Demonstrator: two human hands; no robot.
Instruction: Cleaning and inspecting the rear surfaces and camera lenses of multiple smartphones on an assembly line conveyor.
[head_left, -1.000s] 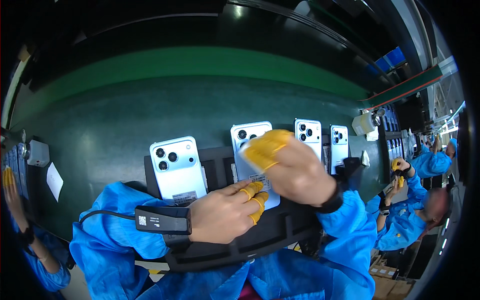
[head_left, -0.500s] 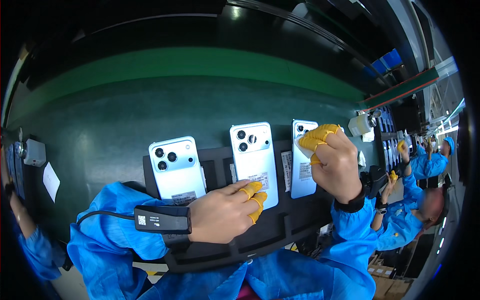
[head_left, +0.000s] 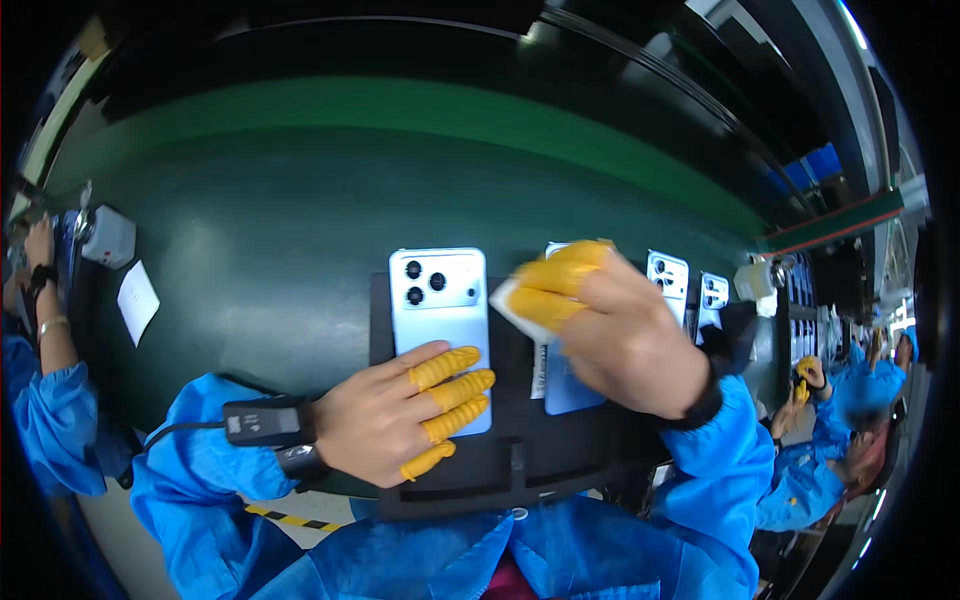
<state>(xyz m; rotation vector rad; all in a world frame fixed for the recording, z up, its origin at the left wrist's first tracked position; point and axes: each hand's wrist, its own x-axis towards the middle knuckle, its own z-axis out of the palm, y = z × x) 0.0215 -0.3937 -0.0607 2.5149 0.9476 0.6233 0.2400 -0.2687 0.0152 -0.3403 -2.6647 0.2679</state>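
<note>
My left hand (head_left: 400, 415) rests with extended fingers, in yellow finger cots, across the lower half of a pale blue phone (head_left: 440, 325). That phone lies back up, with its camera lenses at the far end. My right hand (head_left: 635, 335), somewhat blurred, pinches a folded white wipe (head_left: 518, 312) between fingers in yellow cots. It hovers over or touches a second phone (head_left: 574, 396), hiding most of it; contact cannot be made out. Farther right lie a third phone (head_left: 668, 275) and a fourth phone (head_left: 712, 297), partly behind my right hand and wrist.
The phones lie on a black slotted tray (head_left: 510, 470) on the green bench (head_left: 280, 220). At left are a white card (head_left: 138, 303) and a white dispenser bottle (head_left: 108, 237); another bottle (head_left: 755, 279) stands right. Co-workers in blue sit on both sides.
My left hand has gone from the second phone onto the leftmost one. My right hand has moved left with the wipe, from the third phone to the second. The whole view has shifted.
</note>
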